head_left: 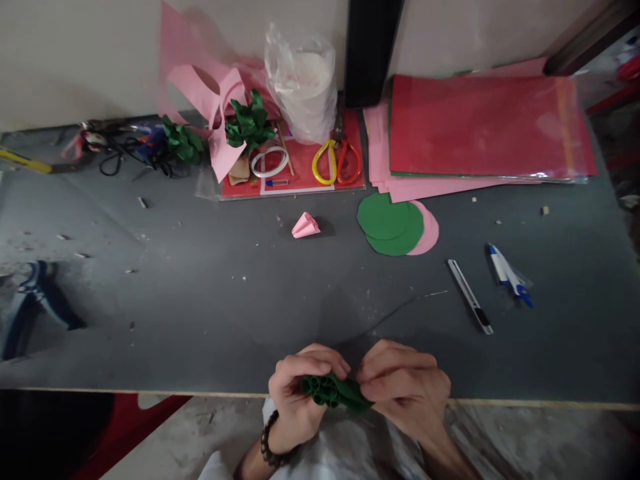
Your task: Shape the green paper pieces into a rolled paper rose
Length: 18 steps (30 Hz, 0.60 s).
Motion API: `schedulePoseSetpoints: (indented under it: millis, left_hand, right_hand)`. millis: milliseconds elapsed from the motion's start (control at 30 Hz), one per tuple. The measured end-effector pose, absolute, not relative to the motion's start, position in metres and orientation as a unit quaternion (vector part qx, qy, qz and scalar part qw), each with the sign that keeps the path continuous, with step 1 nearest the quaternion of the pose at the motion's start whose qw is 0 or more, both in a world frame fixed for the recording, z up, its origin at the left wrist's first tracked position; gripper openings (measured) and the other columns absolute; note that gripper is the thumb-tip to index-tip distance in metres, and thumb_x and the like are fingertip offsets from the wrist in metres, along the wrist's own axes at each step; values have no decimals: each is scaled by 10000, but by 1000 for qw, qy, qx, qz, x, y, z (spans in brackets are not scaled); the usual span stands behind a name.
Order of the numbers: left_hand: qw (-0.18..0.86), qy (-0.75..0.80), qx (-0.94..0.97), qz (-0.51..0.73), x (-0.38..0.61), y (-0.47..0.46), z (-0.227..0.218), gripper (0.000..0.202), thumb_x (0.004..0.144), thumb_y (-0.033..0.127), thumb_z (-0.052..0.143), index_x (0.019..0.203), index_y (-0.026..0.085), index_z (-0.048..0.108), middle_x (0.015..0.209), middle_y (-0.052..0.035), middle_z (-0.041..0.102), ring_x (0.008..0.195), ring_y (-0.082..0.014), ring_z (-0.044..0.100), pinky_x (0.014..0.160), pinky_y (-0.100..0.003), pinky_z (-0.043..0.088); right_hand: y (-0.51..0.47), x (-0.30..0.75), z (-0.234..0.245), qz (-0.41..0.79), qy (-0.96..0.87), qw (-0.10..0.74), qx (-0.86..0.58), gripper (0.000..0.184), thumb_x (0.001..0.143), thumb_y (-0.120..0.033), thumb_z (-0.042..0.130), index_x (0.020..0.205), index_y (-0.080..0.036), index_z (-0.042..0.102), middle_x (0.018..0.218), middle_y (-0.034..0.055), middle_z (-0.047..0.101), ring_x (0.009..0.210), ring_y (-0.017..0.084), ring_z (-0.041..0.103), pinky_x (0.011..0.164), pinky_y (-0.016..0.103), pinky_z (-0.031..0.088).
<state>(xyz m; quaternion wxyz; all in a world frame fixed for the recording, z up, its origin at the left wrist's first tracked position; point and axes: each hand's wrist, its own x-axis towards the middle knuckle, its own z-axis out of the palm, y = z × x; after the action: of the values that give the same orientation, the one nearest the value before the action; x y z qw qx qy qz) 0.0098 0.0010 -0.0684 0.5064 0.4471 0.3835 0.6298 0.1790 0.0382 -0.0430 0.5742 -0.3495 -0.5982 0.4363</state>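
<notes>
Close to my body, over the table's front edge, both hands hold a bundle of rolled green paper [327, 392]. My left hand [303, 387] is wrapped round its left side, where several round rolled ends show. At its right side my right hand [405, 380] pinches a flatter green flap between thumb and fingers. A thin dark wire [400, 308] runs out from near my hands to the right across the table; its near end is hidden. Ahead lies a small folded pink paper cone [306, 225]. Right of it are overlapping green paper circles [393, 225] and a pink paper circle [431, 230].
A box cutter [470, 297] and blue-white pens [509, 273] lie at right. Blue-handled pliers [37, 307] rest at far left. Along the back are red and pink sheets [480, 127], scissors [337, 163], a bagged white cup [307, 87] and green paper bunches [250, 123].
</notes>
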Motion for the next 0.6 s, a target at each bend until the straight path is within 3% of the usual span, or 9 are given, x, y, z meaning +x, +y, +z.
schedulePoseSetpoints:
  millis: [367,600]
  left_hand:
    - [566,346,443,604,4,1,-72,324,930,231,872,1209,279,713,927,-13,848,847,-177,805,803,-306,654]
    - [615,324,428,577,4,4,-67,267,971,410,812,1184,273,730,867,-20,832,792,-181,800,721,-285,648]
  right_hand:
    - [33,175,-48,476,-545,579,-375,264,879,-375,907,758,-242,714,666,-20,764,560,136,728,568,239,602]
    - [31,174,-52,534,-504,593,-330,306,841,-378,939,769,-256,668,661,-45,775,508,107,693,524,200,545]
